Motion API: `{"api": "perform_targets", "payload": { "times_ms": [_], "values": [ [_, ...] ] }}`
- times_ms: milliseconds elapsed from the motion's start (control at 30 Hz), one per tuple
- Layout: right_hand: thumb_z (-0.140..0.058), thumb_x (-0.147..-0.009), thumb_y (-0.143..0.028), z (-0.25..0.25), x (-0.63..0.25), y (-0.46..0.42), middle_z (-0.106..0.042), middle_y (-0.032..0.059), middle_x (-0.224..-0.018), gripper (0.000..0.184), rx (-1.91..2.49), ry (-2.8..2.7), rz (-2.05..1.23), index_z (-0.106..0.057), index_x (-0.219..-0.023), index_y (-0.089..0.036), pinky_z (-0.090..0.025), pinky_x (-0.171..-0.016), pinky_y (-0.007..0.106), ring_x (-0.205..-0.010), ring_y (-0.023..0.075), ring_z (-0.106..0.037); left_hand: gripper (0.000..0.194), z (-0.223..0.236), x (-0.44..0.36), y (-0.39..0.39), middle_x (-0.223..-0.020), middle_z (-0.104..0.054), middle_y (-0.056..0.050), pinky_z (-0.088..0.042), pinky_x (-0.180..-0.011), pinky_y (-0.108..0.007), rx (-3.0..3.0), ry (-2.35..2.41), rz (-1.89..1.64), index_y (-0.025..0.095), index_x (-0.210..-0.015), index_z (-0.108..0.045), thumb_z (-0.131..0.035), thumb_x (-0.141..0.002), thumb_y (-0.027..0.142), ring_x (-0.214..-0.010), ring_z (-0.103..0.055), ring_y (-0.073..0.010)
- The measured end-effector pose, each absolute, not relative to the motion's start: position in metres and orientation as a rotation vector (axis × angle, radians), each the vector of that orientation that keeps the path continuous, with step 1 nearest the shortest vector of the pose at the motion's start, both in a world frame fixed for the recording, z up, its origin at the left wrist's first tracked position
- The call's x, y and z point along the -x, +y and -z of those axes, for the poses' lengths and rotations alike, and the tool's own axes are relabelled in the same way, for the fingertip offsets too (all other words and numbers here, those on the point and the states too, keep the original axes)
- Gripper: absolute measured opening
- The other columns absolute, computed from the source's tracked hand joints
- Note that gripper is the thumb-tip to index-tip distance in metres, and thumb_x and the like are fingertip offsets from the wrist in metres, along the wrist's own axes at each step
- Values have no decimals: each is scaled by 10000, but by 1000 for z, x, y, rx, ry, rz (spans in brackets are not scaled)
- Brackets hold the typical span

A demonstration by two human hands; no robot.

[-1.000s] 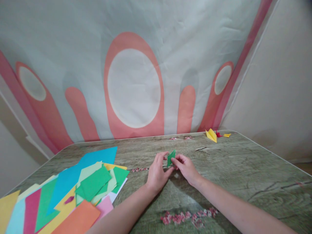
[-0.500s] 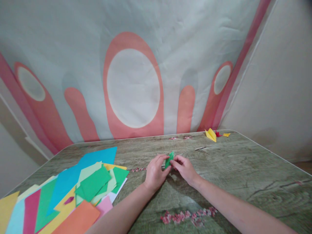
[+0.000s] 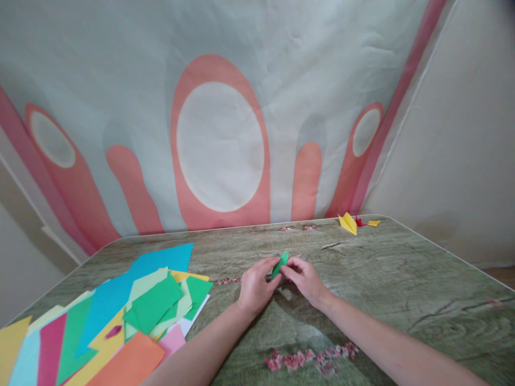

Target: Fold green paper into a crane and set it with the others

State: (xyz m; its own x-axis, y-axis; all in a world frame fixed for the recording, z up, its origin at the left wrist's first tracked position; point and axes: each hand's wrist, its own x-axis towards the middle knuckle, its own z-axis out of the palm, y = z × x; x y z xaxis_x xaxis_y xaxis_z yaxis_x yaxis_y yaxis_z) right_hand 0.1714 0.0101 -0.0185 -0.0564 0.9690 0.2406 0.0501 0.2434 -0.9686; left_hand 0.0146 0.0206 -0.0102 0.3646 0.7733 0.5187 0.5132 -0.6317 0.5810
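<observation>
A small folded piece of green paper [image 3: 280,264] is held up between my two hands, over the middle of the table. My left hand [image 3: 257,284] pinches it from the left, thumb below and fingers above. From the right, my right hand [image 3: 304,279] grips its edge between thumb and fingertips. The fingers cover part of the paper, so its full folded shape is hidden.
Loose coloured paper sheets [image 3: 108,295] overlap on the left, with a small magenta folded piece [image 3: 113,332] on top. A yellow paper plane [image 3: 348,223], a red folded piece [image 3: 359,221] and a small yellow one [image 3: 374,223] lie at the back right of the wood-patterned table [image 3: 402,279].
The green paper has tilted slightly and shows a narrower face between the fingers. Both hands stay almost in the same place.
</observation>
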Motion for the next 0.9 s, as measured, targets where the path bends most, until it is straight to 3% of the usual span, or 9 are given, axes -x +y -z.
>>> {"api": "perform_targets", "payload": {
  "times_ms": [300,433,633,900],
  "values": [
    [-558,-805,-371,18,-172,7,-535,-23,-655,220,1039,-1506,-967,-555,-710,-172,-390,-591,238,-634,122,-484,360,7,-14,18,-1064,-663,4,-478,-829,-267,-2244,1097,-974,292,-1149,-587,-534,-803,205,-947,-619,-176],
    [-546,-814,-393,18,-171,7,-581,0,-724,227,1018,-1525,-999,-569,-768,-172,-425,-641,255,-688,138,-530,297,4,-16,21,-1004,-684,-8,-473,-816,-270,-2065,1030,-996,254,-1093,-629,-518,-819,226,-906,-628,-178],
    [-569,-790,-383,25,-172,12,-592,7,-740,207,1063,-1447,-932,-545,-808,-178,-450,-644,266,-678,143,-556,259,7,-19,32,-851,-706,-56,-512,-659,-255,-1472,979,-1010,127,-935,-655,-614,-751,305,-729,-655,-172],
    [-553,-795,-369,22,-175,14,-639,42,-826,245,1035,-1396,-961,-579,-942,-175,-473,-646,282,-721,166,-596,448,5,-18,31,-804,-702,-82,-497,-589,-234,-1223,932,-981,113,-945,-606,-753,-613,375,-663,-662,-165]
  ]
}}
